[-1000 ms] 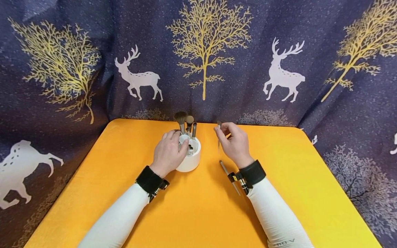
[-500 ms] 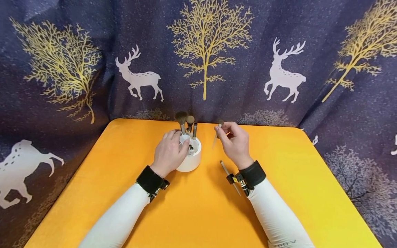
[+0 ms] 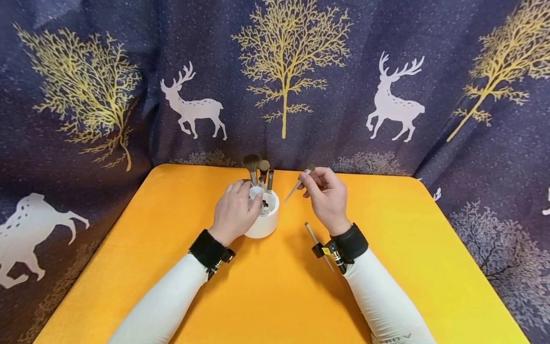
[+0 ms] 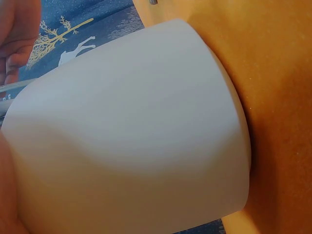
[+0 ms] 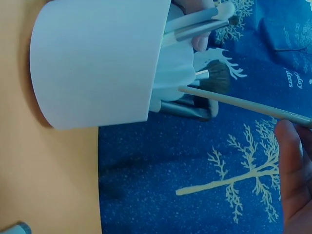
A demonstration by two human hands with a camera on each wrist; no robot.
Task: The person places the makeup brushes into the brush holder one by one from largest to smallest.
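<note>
My left hand (image 3: 234, 210) grips the left side of a round white brush holder (image 3: 262, 228), its thumb over the rim. Several makeup brushes (image 3: 251, 163) stand in the holder with their heads up. To the right of it, my right hand (image 3: 328, 198) pinches another makeup brush (image 3: 294, 189) near its bristle end. This brush slants, with its thin handle tip pointing down and left toward the holder. In the right wrist view the handle (image 5: 234, 101) overlaps the holder's opening. The left wrist view is mostly filled by the holder's smooth wall (image 4: 136, 107).
One more brush (image 3: 311, 232) lies on the yellow-orange tabletop (image 3: 266, 296), partly hidden beneath the right wrist camera. A dark blue curtain (image 3: 335, 124) printed with deer and trees hangs behind the table's far edge.
The brush in my right hand has swung from near upright to slanted, its handle tip moving left and up toward the holder. My left hand and the holder stay in place.
</note>
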